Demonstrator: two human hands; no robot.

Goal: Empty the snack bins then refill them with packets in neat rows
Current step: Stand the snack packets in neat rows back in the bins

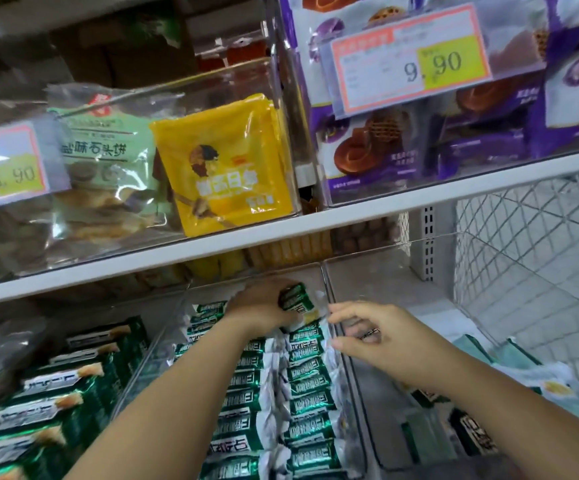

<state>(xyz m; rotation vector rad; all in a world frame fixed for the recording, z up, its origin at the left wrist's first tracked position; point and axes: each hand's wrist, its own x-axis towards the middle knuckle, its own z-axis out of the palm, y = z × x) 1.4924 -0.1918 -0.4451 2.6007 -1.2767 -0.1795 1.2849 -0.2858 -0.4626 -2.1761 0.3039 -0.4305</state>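
Note:
A clear plastic bin [326, 285] on the lower shelf holds small green-and-white snack packets [310, 375] lying in two rows. At the far end of the bin, my left hand [263, 306] grips one green packet [295, 297] and holds it just above the rows. My right hand [374, 336] hovers over the bin's right wall with its fingers loosely spread, holding nothing. The neighbouring clear bin [430, 265] on the right has a few green packets [468, 431] at its near end.
Left of the bin lies a stack of larger green packets [69, 386]. The shelf above [281, 223] carries clear bins with yellow packets [232, 164], pale green biscuit bags [104, 157] and purple biscuit bags [488, 133]. A white wire mesh [530, 237] stands at the right.

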